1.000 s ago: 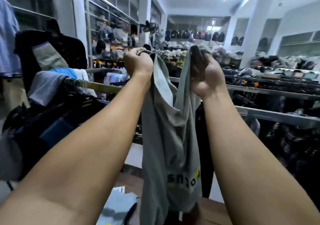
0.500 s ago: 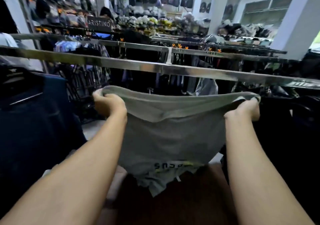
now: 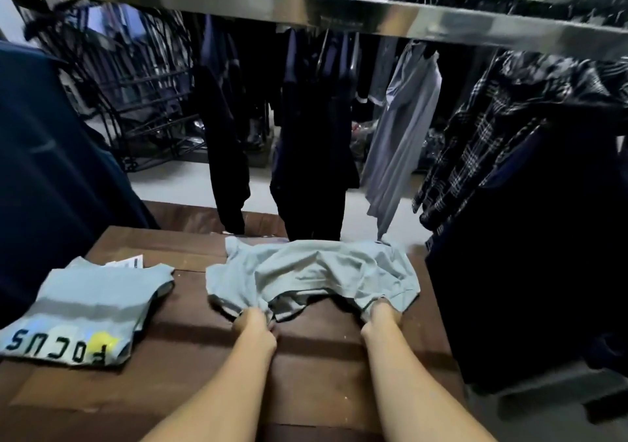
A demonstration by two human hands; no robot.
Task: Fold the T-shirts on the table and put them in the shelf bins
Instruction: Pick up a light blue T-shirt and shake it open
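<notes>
A pale grey-green T-shirt (image 3: 316, 271) lies rumpled on the brown wooden table (image 3: 323, 367), spread toward the far edge. My left hand (image 3: 253, 322) pinches its near edge on the left, and my right hand (image 3: 380, 316) grips the same edge on the right. A second T-shirt (image 3: 88, 309) of the same colour lies folded at the table's left, with the word FOCUS and a yellow dot facing me. White paper tags (image 3: 125, 263) stick out behind it. No shelf bins are in view.
A steel clothes rail (image 3: 339, 6) crosses overhead. Dark garments (image 3: 312, 135) and a grey shirt (image 3: 401, 135) hang just past the table's far edge. A plaid shirt (image 3: 492, 142) and dark clothes crowd the right side; a navy garment (image 3: 51, 169) hangs at the left.
I have lowered the T-shirt from chest height onto the table, both hands still gripping one edge. My view has tipped down to the tabletop, bringing the folded shirt into sight.
</notes>
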